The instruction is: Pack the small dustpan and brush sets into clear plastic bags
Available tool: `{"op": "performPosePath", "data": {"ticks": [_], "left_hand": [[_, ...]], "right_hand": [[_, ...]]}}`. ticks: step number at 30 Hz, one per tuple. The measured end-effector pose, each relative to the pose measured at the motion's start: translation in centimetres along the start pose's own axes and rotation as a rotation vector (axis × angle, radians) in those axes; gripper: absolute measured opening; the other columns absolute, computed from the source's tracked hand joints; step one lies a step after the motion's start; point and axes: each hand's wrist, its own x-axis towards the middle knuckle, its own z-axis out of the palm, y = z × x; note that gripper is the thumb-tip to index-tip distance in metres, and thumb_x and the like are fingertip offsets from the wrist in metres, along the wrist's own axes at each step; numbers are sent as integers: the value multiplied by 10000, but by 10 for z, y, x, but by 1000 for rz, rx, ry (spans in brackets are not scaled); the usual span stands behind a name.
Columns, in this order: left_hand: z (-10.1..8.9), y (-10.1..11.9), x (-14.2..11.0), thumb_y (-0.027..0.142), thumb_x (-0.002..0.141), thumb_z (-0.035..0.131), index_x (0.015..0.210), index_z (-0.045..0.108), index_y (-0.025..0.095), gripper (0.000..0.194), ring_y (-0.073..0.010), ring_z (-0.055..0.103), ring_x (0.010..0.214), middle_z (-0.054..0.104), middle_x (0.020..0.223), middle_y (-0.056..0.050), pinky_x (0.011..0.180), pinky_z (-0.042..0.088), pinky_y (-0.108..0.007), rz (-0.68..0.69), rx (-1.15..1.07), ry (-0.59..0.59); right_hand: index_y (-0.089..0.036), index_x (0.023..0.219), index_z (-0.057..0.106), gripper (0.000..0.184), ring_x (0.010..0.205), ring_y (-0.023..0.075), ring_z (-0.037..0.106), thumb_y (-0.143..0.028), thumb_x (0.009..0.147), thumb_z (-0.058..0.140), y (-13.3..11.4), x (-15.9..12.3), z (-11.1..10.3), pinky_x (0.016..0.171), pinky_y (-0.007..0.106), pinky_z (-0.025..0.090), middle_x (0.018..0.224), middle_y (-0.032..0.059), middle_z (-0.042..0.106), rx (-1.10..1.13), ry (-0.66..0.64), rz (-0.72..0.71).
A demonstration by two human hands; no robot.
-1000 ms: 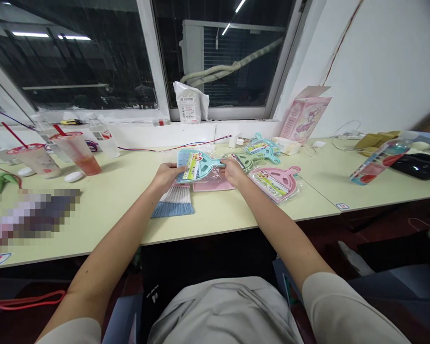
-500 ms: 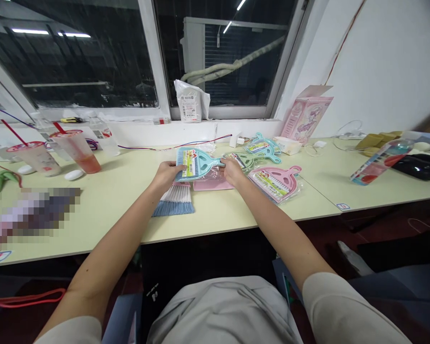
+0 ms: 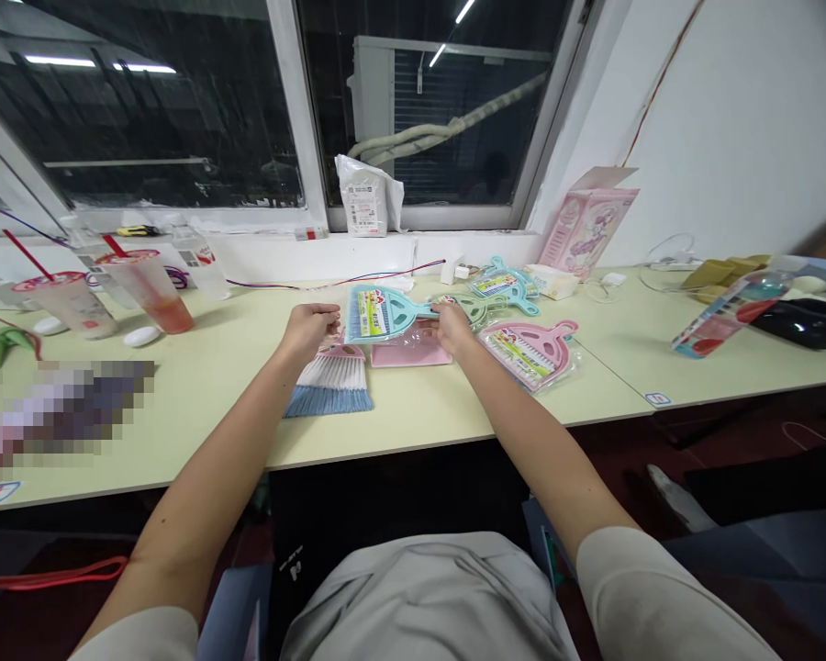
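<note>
A light-blue toy dustpan and brush set (image 3: 385, 314) in clear wrapping is held above the table. My right hand (image 3: 454, 330) is closed around its handle end. My left hand (image 3: 309, 330) is closed at the brush end, its fingertips pinching what looks like the edge of the clear plastic wrapper. Below lie an unwrapped brush (image 3: 331, 384) with white and blue bristles and a pink dustpan (image 3: 411, 353), both partly hidden. To the right of my right hand are wrapped sets in pink (image 3: 531, 351), green (image 3: 478, 308) and blue (image 3: 506, 280).
Two drink cups with red straws (image 3: 152, 289) stand at the left, near a white mouse-shaped object (image 3: 141, 337). A pink box (image 3: 588, 225) is at the back right, with a bottle (image 3: 730, 312) farther right. A white package (image 3: 368, 197) sits on the windowsill. The table's front edge (image 3: 385, 448) is close.
My left hand has slid a little left, off the label and out to the end of the blue set. The blue set has shifted slightly right with my right hand.
</note>
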Motion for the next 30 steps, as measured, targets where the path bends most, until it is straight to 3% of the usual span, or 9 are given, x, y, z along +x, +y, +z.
{"op": "performPosePath", "data": {"ticks": [6,10,14,16,18,20,25,27,30], "left_hand": [[-9,22,-6,248,686,866,969,728,90,352,-213,704,773,711,972,-137,623,532,-305,-123,32,-118],[-14,30,-8,85,592,905,1157,701,144,604,-187,721,823,672,1305,-167,580,538,-257,-104,25,-208],[-19,29,-8,-17,564,864,1198,716,163,675,-221,754,907,532,1551,-181,613,610,-278,-118,15,-340],[-21,27,-7,4,587,873,1226,728,175,677,-243,765,930,500,1594,-178,637,639,-301,-158,12,-455],[-22,24,-7,23,612,881,1261,736,194,687,-268,769,996,492,1613,-169,694,660,-313,-188,9,-577],[-20,21,-8,32,633,881,1280,740,200,683,-297,747,1119,510,1605,-165,800,666,-320,-199,-13,-675],[-12,21,-14,59,669,876,1383,688,222,756,-339,691,1259,607,1515,-178,925,646,-371,-206,-52,-799],[-11,23,-16,50,663,878,1395,677,218,777,-335,725,1196,671,1427,-189,914,647,-394,-237,-58,-791],[-10,23,-15,52,659,891,1313,703,162,689,-310,780,1029,743,1265,-216,818,660,-379,-277,-90,-644]], "right_hand": [[-161,823,578,120,589,207,722,-46,817,611,-17,-13,-7,457,251,555,671,75,710,-169,-243,136],[-164,833,606,163,686,206,753,-19,808,675,-26,-44,-14,566,270,642,734,90,743,-222,-372,144],[-158,842,638,120,757,244,773,-173,887,749,-32,-69,-30,697,361,682,839,151,779,-389,-489,186],[-160,852,645,187,748,246,766,-284,912,772,-37,-67,-38,693,364,672,844,157,780,-487,-389,121],[-179,858,626,209,734,214,752,-310,915,778,-42,-57,-41,696,326,654,840,126,779,-466,-188,-29],[-192,905,619,192,756,185,748,-290,909,784,-43,-46,-36,723,294,641,871,94,779,-376,-132,-89],[-185,992,653,239,723,180,738,-281,859,827,-23,-39,2,677,278,632,842,59,766,-198,-523,157],[-178,1012,653,307,706,196,743,-201,786,861,-11,-41,14,676,301,644,805,47,758,-167,-565,203],[-202,1016,627,398,633,197,728,-104,703,853,-1,-39,17,601,305,631,748,3,731,-141,-473,183]]}}
